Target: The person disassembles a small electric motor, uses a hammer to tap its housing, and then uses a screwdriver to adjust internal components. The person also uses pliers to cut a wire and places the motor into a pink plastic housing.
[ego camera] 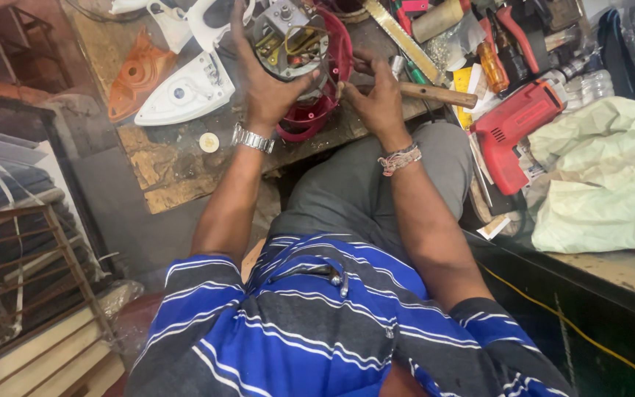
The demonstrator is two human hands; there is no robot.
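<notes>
While the person's lap in grey trousers (376,191) and striped blue shirt (317,323) fills the near part of the view, both forearms reach forward to the edge of the worn table (178,162), so the work sits close to the body where it can be steadied. The left hand (266,81), with a metal watch (253,137) at the wrist, wraps its grip around the grey motor unit (288,40) from the side, clamped on it, apparently to keep it from turning inside the red housing (332,73) that rests at the table edge. The right hand (380,99), a thread band at its wrist, closes its grip on a wooden-handled tool (435,94) whose working end points towards the motor; the tip is hidden behind the fingers. Just left of the motor lies a white clothes iron (185,92), sole up, beside an orange plastic part (137,73). To the right, a red electric drill (516,125) rests beside a pale cloth (604,176). Farther back, screwdrivers and pliers (501,44) lie heaped within reach.
</notes>
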